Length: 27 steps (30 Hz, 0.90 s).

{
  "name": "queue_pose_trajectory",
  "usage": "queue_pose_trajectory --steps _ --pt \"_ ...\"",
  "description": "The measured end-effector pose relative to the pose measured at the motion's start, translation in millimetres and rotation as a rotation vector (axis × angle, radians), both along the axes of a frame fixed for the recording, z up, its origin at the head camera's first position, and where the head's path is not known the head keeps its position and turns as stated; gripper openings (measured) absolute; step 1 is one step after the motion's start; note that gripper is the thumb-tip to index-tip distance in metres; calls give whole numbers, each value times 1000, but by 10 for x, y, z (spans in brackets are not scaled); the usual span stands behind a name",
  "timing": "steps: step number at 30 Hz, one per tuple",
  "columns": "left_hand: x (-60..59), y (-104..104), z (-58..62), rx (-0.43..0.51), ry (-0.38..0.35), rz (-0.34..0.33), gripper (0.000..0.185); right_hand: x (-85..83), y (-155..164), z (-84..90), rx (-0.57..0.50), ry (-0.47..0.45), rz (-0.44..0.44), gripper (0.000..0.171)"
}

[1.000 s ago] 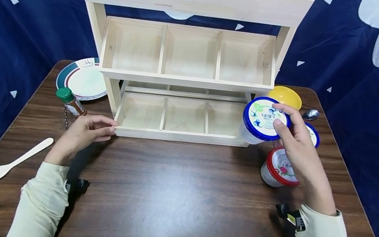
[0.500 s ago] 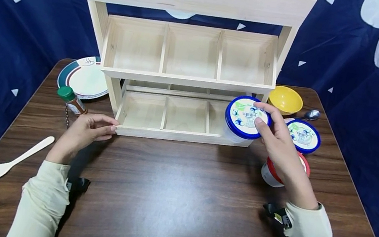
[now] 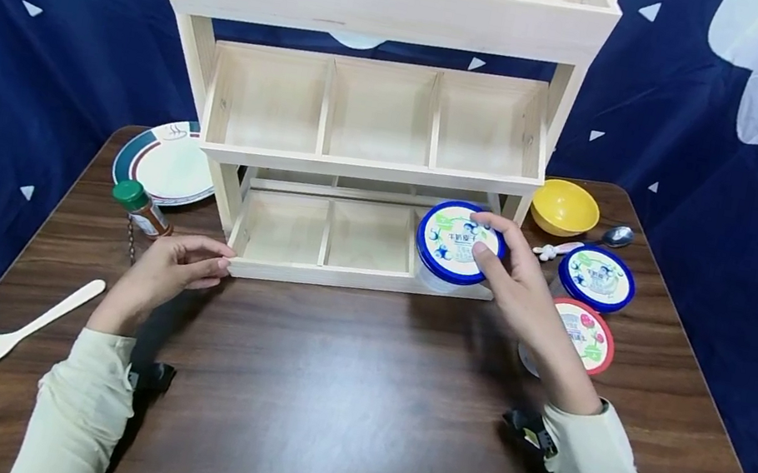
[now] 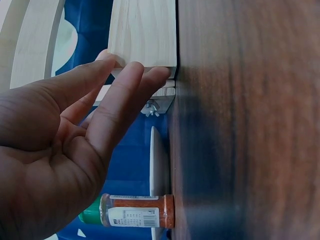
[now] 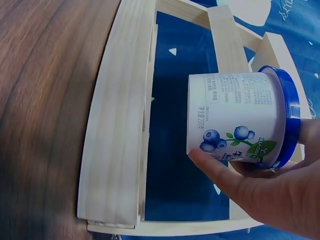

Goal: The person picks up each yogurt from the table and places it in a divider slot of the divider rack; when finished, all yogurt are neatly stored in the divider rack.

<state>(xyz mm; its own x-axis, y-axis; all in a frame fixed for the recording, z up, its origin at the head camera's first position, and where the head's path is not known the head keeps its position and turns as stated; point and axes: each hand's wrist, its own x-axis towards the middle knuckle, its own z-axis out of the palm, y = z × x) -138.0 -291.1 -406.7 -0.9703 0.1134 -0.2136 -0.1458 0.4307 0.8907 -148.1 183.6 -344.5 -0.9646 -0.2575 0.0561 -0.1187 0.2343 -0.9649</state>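
My right hand (image 3: 496,261) grips a blue-lidded blueberry yogurt cup (image 3: 457,242) by its rim, holding it over the right compartment of the bottom tray of a wooden rack (image 3: 362,162). In the right wrist view the cup (image 5: 235,120) hangs above the tray's front rail (image 5: 112,130), thumb on its side. My left hand (image 3: 179,265) rests with straight fingers against the tray's front left corner (image 4: 145,37). A second blue-lidded cup (image 3: 596,276) and a red-lidded cup (image 3: 581,333) stand on the table to the right.
A yellow bowl (image 3: 565,206) and a metal spoon (image 3: 619,235) lie at the back right. On the left are a plate (image 3: 167,164), a green-capped spice bottle (image 3: 140,207), seen also as the bottle (image 4: 132,216), and a wooden spoon (image 3: 31,327). The brown table (image 3: 335,398) is ringed by blue cloth.
My right hand has carried the blue-lidded cup leftward and down, from beside the rack to over the bottom tray's right compartment. The left hand has stayed at the tray corner.
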Motion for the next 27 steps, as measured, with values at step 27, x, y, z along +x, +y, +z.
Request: queue_pose_trajectory --steps 27 --pt "-8 -32 -26 23 28 -18 31 -246 -368 -125 -71 21 65 42"
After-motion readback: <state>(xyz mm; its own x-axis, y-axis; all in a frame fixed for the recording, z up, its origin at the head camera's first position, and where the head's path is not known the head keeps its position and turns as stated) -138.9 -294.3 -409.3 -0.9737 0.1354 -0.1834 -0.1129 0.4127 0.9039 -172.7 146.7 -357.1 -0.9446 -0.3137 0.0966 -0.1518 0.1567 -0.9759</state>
